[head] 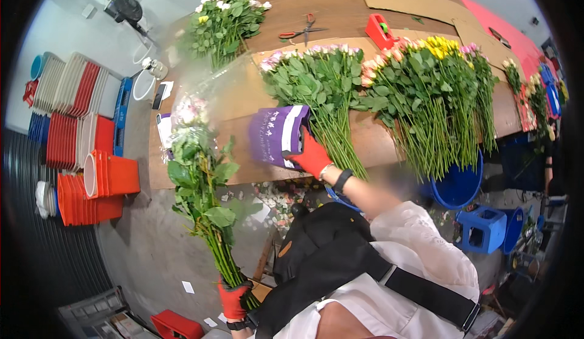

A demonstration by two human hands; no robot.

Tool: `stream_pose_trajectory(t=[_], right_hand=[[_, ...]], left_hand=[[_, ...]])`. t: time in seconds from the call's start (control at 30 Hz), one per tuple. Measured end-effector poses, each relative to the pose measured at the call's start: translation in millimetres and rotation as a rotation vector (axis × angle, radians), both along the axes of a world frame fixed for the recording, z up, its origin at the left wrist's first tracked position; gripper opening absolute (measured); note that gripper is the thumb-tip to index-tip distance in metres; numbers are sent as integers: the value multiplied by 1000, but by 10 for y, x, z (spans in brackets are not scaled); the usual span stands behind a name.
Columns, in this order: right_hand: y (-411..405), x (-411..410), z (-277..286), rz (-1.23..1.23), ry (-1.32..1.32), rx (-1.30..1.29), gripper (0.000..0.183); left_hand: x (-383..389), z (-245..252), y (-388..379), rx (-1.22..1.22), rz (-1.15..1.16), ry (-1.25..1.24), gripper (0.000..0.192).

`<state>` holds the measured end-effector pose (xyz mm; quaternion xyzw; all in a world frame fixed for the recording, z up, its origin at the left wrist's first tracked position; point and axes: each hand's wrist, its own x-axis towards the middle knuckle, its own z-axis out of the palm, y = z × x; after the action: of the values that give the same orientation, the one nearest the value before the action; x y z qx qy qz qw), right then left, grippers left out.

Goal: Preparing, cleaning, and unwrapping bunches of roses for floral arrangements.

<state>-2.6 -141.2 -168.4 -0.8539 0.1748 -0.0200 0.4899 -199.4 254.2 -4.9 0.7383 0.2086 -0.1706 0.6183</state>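
Note:
My left hand (235, 295), in a red and black glove, grips the lower stems of a bunch of roses (205, 179). The bunch's pale pink blooms are at the far end, with clear wrapping around them. My right hand (312, 154), gloved alike, holds the right edge of a purple printed wrapper (276, 136) over the table's front part. Just right of the wrapper lies a bunch of pink and white roses (315, 76), its stems pointing towards me. More roses, peach and yellow (419, 79), are spread farther right.
On the wooden table (337, 1) are scissors (303, 31), a red tape dispenser (381, 31), white roses (228, 19), cardboard (410, 3) and a phone (159, 96). Blue buckets (458, 184) and a blue stool (482, 229) stand below at right. Orange bins (114, 174) are stacked left.

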Motion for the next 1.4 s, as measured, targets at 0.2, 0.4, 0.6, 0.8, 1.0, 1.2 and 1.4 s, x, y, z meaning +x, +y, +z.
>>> stream_pose_trajectory(t=[0.2, 0.4, 0.6, 0.8, 1.0, 1.2, 1.4], right_hand=[[419, 461, -368, -157, -81, 680, 53], [76, 759, -785, -13, 104, 475, 54], [897, 911, 344, -289, -208, -522, 82], [2276, 1897, 127, 6, 24, 368, 79], [3044, 3074, -312, -193, 356, 720, 48], [3162, 3235, -920, -301, 30, 824, 44], [3915, 2996, 91, -264, -177, 1023, 47]], left_hand=[[-136, -91, 75, 29, 145, -18, 53], [545, -263, 628, -11, 233, -87, 53], [1589, -519, 1471, -5, 343, -172, 55], [2565, -764, 2034, -158, 385, -152, 49], [2872, -1049, 2489, -109, 350, -112, 51], [3016, -1019, 2562, -134, 291, -67, 48], [2910, -960, 2681, 10, 390, -49, 45]])
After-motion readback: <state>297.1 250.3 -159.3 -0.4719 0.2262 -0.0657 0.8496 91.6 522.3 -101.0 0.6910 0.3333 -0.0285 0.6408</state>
